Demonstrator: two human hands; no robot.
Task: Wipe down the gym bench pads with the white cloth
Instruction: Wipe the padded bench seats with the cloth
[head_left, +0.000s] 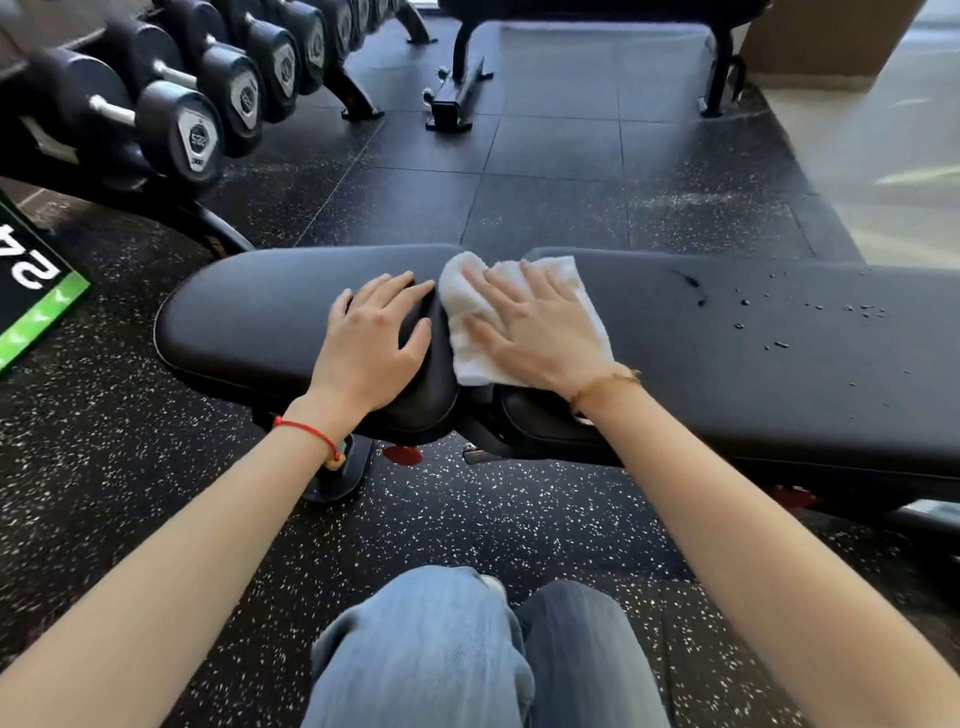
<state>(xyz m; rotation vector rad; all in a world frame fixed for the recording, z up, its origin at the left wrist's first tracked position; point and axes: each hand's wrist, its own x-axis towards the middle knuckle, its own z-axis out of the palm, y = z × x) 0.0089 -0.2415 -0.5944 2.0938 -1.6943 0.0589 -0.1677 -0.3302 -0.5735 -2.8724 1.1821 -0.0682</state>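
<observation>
the right hand (530, 327) is pressing the white cloth (514, 312) flat, fingers spread, over the gap between the two pads, its grip not closing on anything. the left hand (376, 338) is bracing the seat pad (249, 317), fingers relaxed, at nine o'clock. droplets (831, 312) are sitting on the back pad (779, 374) toward three o'clock; i'd guess the cloth could snag in the gap or miss them.

Long pad (779, 364) cut off rightward
</observation>
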